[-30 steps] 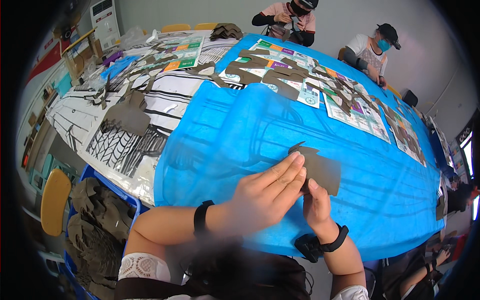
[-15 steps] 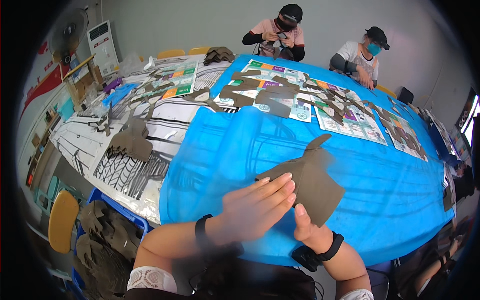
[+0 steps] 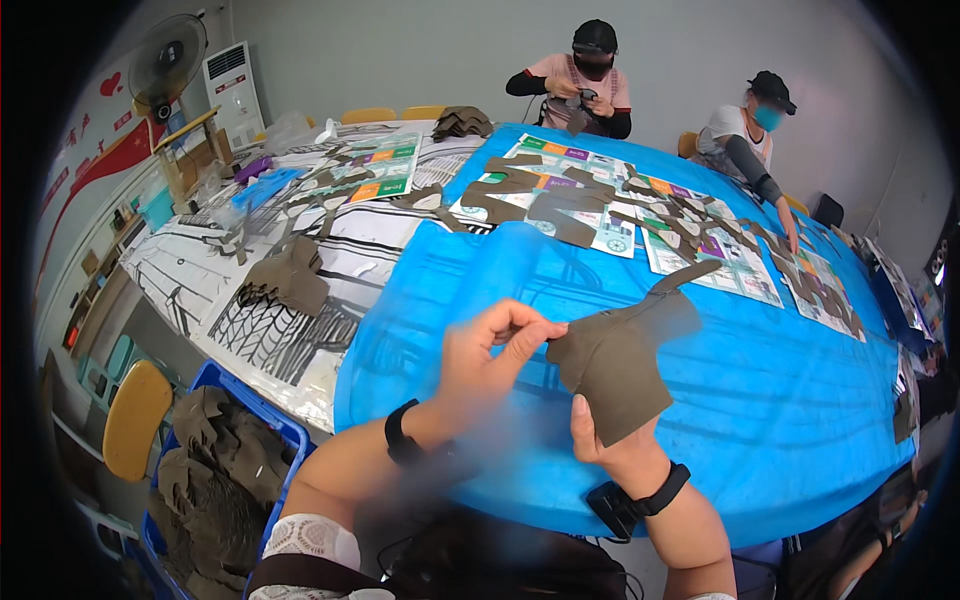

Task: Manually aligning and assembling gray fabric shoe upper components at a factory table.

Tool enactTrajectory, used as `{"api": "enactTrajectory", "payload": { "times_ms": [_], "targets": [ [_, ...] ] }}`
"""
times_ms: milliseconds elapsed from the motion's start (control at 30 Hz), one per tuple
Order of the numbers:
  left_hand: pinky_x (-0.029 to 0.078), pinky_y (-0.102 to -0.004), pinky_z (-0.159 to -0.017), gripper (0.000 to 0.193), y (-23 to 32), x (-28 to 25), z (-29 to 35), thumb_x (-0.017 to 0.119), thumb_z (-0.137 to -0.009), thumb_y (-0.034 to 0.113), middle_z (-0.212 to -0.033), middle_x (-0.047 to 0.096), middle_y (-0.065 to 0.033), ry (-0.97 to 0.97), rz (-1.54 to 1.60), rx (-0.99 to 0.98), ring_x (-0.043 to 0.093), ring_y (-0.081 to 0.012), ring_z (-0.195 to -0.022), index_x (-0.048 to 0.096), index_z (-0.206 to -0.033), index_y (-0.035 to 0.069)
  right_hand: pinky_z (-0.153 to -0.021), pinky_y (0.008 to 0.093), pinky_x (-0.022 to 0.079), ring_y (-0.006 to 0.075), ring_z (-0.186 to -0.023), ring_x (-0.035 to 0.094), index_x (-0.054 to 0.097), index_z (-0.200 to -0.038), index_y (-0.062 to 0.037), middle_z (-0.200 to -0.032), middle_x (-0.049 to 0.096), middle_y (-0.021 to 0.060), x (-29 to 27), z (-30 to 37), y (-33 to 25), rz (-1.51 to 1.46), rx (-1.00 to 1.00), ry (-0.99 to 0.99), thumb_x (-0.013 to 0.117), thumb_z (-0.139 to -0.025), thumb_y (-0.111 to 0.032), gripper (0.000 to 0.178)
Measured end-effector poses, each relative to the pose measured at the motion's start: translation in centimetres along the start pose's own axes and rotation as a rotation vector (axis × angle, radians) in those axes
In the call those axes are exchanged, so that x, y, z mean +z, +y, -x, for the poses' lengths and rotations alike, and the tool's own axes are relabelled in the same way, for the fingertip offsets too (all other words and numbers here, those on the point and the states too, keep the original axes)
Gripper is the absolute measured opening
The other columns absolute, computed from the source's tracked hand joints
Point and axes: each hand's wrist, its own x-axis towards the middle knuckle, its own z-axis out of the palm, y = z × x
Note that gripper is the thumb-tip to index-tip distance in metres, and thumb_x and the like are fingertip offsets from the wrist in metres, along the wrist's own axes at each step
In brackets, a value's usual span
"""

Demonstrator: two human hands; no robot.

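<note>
Holding a brown fabric piece [image 3: 620, 375] above the near part of the blue-covered table [image 3: 780, 400]. Pinching its left edge between thumb and forefinger of the left hand [image 3: 490, 345]; gripping its lower edge with the right hand [image 3: 625, 455], other fingers mostly hidden. Probably calling for light, even tension, keeping the narrow strip [image 3: 685, 282] untugged. Farther out, noting similar brown pieces [image 3: 500, 205] lying on printed sheets [image 3: 735, 280].

Workshop, shared worktable [image 3: 780, 430], cut brown pieces [image 3: 565, 218]
</note>
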Motion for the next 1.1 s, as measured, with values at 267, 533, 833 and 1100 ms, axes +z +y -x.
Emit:
{"api": "enactTrajectory", "payload": {
  "times_ms": [267,533,833,1100],
  "targets": [
    [0.053,-0.0277,-0.071,0.018,-1.4,-1.6,0.1,0.067,-0.092,0.019,-0.092,0.072,-0.0109,-0.027,-0.087,0.207,0.069,-0.0168,-0.081,0.070,-0.096,0.002,-0.096,0.0507,0.042,0.0378,-0.107,0.057,0.063,-0.110,-0.0001,-0.112,0.061,0.0181,-0.5,-0.8,-0.8,0.002,-0.117,0.003,0.054,-0.083,-0.024,0.037],
    [0.022,-0.0540,-0.113,0.067,-0.7,-2.1,-2.9,0.083,-0.072,0.034,-0.137,0.054,-0.0110,-0.333,-0.215,0.586,0.044,-0.0307,-0.134,0.055,-0.128,0.007,-0.096,0.0465,0.043,0.0381,-0.108,0.057,0.062,-0.111,0.0015,-0.113,0.062,0.0192,-0.8,3.1,0.7,-0.675,0.297,-0.173,0.055,-0.082,-0.025,0.040],
    [0.001,-0.0623,-0.113,0.115,0.7,-1.5,-1.6,0.082,-0.058,0.059,-0.149,0.040,-0.0131,-0.422,-0.632,0.567,0.032,-0.0324,-0.140,0.033,-0.146,0.004,-0.091,0.0444,0.044,0.0381,-0.106,0.057,0.063,-0.109,0.0014,-0.115,0.062,0.0203,-2.5,4.0,3.2,-0.863,0.499,-0.218,0.056,-0.080,-0.025,0.039],
    [0.011,-0.0665,-0.110,0.110,1.7,-0.8,-0.1,0.081,-0.058,0.062,-0.122,0.047,-0.0149,-0.210,-0.722,0.558,0.041,-0.0343,-0.120,0.041,-0.138,-0.001,-0.080,0.0410,0.047,0.0345,-0.094,0.062,0.066,-0.102,0.0006,-0.104,0.066,0.0186,-3.2,0.5,1.0,-0.770,0.353,-0.101,0.057,-0.081,-0.026,0.035]
  ]
}}
